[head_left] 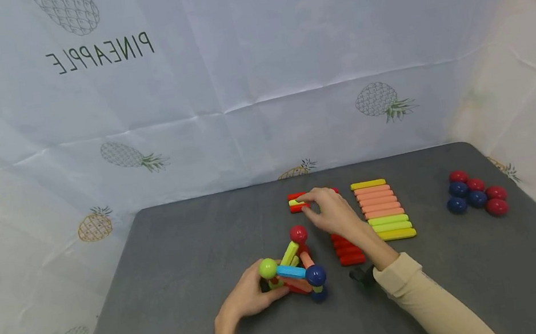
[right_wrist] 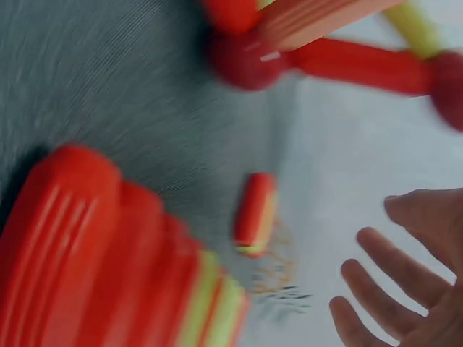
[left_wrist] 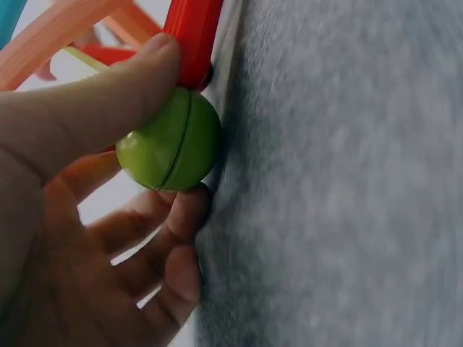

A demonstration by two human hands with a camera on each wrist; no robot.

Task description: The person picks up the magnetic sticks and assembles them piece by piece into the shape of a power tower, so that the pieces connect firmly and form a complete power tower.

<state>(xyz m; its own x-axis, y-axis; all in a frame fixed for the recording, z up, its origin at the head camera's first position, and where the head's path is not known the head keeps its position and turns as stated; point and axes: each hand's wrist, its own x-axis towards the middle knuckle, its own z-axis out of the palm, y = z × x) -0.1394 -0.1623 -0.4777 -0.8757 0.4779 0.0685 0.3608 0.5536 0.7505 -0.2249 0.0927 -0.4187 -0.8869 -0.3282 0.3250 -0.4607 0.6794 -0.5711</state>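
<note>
A built frame of colored rods and balls stands on the table. It has a light blue rod [head_left: 291, 271], a top green ball [head_left: 268, 268], a blue ball [head_left: 315, 275] and a red ball [head_left: 298, 234]. My left hand [head_left: 248, 294] holds its lower green ball [left_wrist: 170, 141], the thumb reaching a red rod [left_wrist: 194, 43] and the fingers curled around the other side. My right hand [head_left: 332, 212] is over the far part of the table, fingers spread and holding nothing in the right wrist view. Beside its fingertips lie short red and yellow rods [head_left: 299, 208].
A row of red rods [head_left: 349, 253] lies partly under my right forearm. To its right is a column of yellow, orange and green rods [head_left: 380, 208]. Several red and blue balls [head_left: 477, 198] sit near the right edge. A pineapple-print cloth [head_left: 232, 68] hangs behind the grey table [head_left: 163, 298].
</note>
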